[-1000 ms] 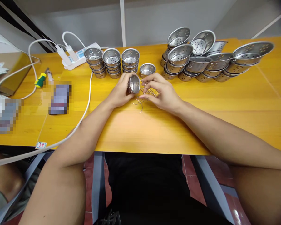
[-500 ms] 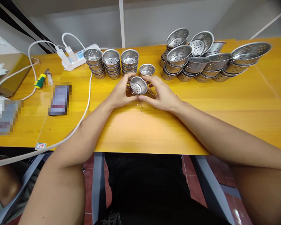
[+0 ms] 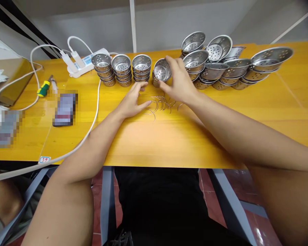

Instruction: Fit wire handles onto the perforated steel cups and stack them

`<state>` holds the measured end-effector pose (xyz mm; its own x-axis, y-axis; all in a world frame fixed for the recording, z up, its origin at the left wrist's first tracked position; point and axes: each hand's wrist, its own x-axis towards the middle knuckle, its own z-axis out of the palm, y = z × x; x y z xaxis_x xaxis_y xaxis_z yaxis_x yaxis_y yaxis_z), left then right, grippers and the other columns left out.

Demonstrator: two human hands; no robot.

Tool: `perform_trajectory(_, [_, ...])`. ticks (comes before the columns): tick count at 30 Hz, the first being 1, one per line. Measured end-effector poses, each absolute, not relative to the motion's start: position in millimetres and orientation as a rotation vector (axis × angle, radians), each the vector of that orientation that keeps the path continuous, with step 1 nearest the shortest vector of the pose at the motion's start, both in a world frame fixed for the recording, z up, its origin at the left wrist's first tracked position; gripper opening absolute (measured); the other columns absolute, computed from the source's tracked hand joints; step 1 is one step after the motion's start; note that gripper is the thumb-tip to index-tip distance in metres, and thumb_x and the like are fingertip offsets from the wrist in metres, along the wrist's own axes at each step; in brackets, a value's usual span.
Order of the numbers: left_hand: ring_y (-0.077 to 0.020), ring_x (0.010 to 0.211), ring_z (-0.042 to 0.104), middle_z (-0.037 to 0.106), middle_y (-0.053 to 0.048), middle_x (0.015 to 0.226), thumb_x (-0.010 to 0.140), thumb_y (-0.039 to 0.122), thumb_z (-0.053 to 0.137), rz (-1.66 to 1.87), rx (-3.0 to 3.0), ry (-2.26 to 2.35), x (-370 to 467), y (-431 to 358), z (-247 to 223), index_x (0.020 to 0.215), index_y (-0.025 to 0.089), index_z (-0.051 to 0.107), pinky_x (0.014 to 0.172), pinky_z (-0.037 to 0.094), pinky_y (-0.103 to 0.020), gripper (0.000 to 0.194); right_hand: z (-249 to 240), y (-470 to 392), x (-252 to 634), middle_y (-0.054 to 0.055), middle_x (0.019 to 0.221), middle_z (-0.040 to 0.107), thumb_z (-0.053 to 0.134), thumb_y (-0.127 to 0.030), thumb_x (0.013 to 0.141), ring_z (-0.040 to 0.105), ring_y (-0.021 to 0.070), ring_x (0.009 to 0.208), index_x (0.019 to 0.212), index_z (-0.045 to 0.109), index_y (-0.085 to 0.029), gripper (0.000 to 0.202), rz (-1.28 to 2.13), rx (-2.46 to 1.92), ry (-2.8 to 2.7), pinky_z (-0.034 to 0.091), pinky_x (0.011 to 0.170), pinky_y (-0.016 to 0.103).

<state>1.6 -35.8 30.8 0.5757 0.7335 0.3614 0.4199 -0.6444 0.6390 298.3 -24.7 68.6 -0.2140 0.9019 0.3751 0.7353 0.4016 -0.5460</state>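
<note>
A perforated metal cup [image 3: 161, 71] is gripped at its right side by my right hand [image 3: 179, 80], thumb at the front and fingers behind the rim. It sits at or just over the spot of another cup, whose lower wall is mostly covered. My left hand [image 3: 133, 101] rests near the table with thumb and fingers apart, holding nothing. Several thin curved wires [image 3: 161, 102] lie loose on the table between the two hands. Just behind my left hand stands a stack of perforated cups [image 3: 141, 68].
Two more cup stacks [image 3: 121, 69] stand to the left. At the right are piled several larger perforated cups [image 3: 227, 70]. A power strip [image 3: 86, 63] with white cables, a green-and-yellow screwdriver [image 3: 43, 89] and a phone [image 3: 65, 109] lie on the left. One cable crosses my left forearm.
My right hand has carried the cup away from me to the single cup behind. My left hand has let go of it and stayed in place. The loose wires are now uncovered.
</note>
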Motion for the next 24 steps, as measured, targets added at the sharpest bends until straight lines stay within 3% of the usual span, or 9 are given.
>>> perform_trajectory(2, [-0.0389, 0.161, 0.076, 0.068, -0.023, 0.179, 0.107, 0.051, 0.082, 0.846, 2.331, 0.929, 2.0, -38.7, 34.2, 0.175, 0.021, 0.053, 0.141, 0.065, -0.059, 0.080, 67.1, -15.3, 292.3, 0.017, 0.193, 0.052, 0.074, -0.080, 0.111, 0.046, 0.0494, 0.185, 0.198, 0.047, -0.035, 0.102, 0.348, -1.463, -2.009, 0.034, 0.162, 0.070])
perform_trajectory(4, [-0.0375, 0.161, 0.076, 0.069, -0.022, 0.178, 0.106, 0.048, 0.081, 0.840, 2.348, 0.936, 2.2, -40.4, 36.2, 0.174, 0.019, 0.055, 0.142, 0.064, -0.057, 0.078, 65.0, -10.1, 286.7, 0.020, 0.190, 0.053, 0.070, -0.077, 0.114, 0.049, 0.0485, 0.181, 0.191, 0.058, -0.029, 0.092, 0.362, -1.550, -2.008, 0.035, 0.162, 0.067])
perform_trajectory(7, [-0.0376, 0.170, 0.072, 0.070, -0.024, 0.179, 0.106, 0.045, 0.080, 0.826, 2.380, 0.961, 1.8, -40.4, 37.1, 0.171, 0.015, 0.061, 0.150, 0.059, -0.055, 0.074, 60.3, -7.0, 282.8, 0.027, 0.184, 0.055, 0.067, -0.066, 0.118, 0.058, 0.0480, 0.173, 0.168, 0.079, -0.019, 0.070, 0.361, -1.623, -2.033, 0.038, 0.160, 0.062])
perform_trajectory(9, [-0.0389, 0.179, 0.066, 0.068, -0.026, 0.184, 0.105, 0.043, 0.081, 0.790, 2.387, 0.999, 1.3, -39.9, 37.6, 0.170, 0.011, 0.063, 0.156, 0.052, -0.057, 0.074, 55.6, -3.9, 283.3, 0.026, 0.179, 0.059, 0.066, -0.065, 0.120, 0.062, 0.0470, 0.169, 0.156, 0.085, -0.021, 0.060, 0.352, -1.606, -2.036, 0.041, 0.159, 0.062])
perform_trajectory(15, [-0.0405, 0.192, 0.055, 0.052, -0.026, 0.202, 0.104, 0.036, 0.086, 0.657, 2.336, 1.106, 1.7, -41.2, 40.4, 0.175, 0.012, 0.064, 0.164, 0.044, -0.060, 0.077, 32.2, 22.0, 288.7, 0.026, 0.154, 0.066, 0.078, -0.087, 0.110, 0.063, 0.0538, 0.160, 0.130, 0.090, -0.023, 0.068, 0.328, -1.457, -1.978, 0.047, 0.152, 0.077])
perform_trajectory(18, [-0.0408, 0.193, 0.054, 0.053, -0.024, 0.203, 0.105, 0.036, 0.088, 0.648, 2.333, 1.120, 1.2, -42.1, 41.3, 0.173, 0.016, 0.066, 0.164, 0.043, -0.063, 0.074, 25.3, 24.0, 289.5, 0.026, 0.156, 0.065, 0.078, -0.094, 0.107, 0.058, 0.0554, 0.168, 0.134, 0.089, -0.023, 0.077, 0.357, -1.389, -1.980, 0.043, 0.154, 0.080])
perform_trajectory(21, [-0.0403, 0.189, 0.058, 0.059, -0.024, 0.198, 0.106, 0.036, 0.088, 0.649, 2.349, 1.118, 0.4, -43.2, 42.9, 0.169, 0.015, 0.070, 0.163, 0.045, -0.064, 0.068, 41.0, 0.2, 289.2, 0.025, 0.170, 0.062, 0.082, -0.094, 0.103, 0.052, 0.0581, 0.175, 0.156, 0.084, -0.025, 0.087, 0.359, -1.342, -2.007, 0.035, 0.158, 0.083])
perform_trajectory(24, [-0.0406, 0.180, 0.066, 0.070, -0.023, 0.186, 0.107, 0.037, 0.087, 0.626, 2.361, 1.109, 0.4, -44.3, 44.5, 0.165, 0.014, 0.073, 0.159, 0.051, -0.064, 0.064, 86.0, -43.1, 292.7, 0.015, 0.184, 0.061, 0.080, -0.085, 0.108, 0.045, 0.0570, 0.181, 0.170, 0.076, -0.045, 0.074, 0.287, -1.332, -2.015, 0.030, 0.159, 0.086])
